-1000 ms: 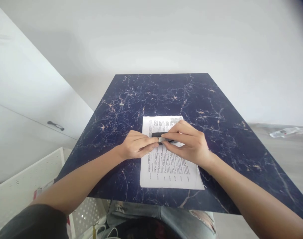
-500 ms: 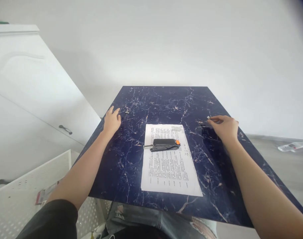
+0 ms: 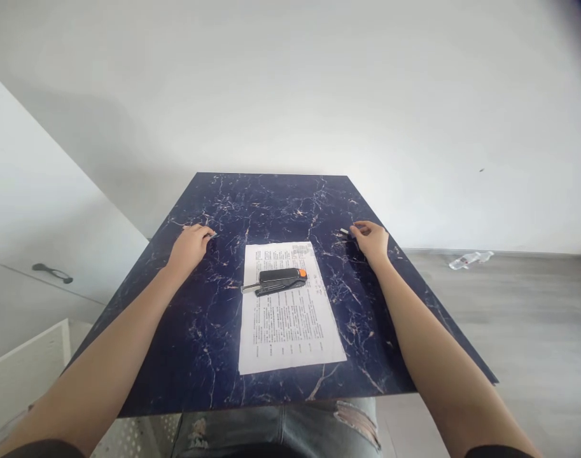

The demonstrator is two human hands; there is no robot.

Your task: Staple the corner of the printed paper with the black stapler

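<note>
A black stapler (image 3: 281, 281) with an orange end lies on a stack of printed sheets (image 3: 290, 346). A thin metal rod pokes out of the stapler's left end, past the paper's edge. My left hand (image 3: 189, 245) rests at the table's left side, its fingers closed on a small grey metal piece (image 3: 213, 235) mostly hidden by the fingertips. On the right, beyond the paper's upper corner, my right hand (image 3: 372, 240) pinches a short silvery strip (image 3: 345, 233) that looks like staples, held close to the tabletop.
The dark blue marble-patterned table (image 3: 271, 197) stands against a white wall. To the left are a white cabinet (image 3: 13, 210) with a dark handle (image 3: 52, 273) and a white perforated basket (image 3: 37, 350). Clear plastic packaging (image 3: 470, 259) lies on the floor at right.
The view has turned rightward. My left hand has moved inward and closed on the small metal piece that lay beside it. My right hand keeps its pinch, slightly nearer the paper.
</note>
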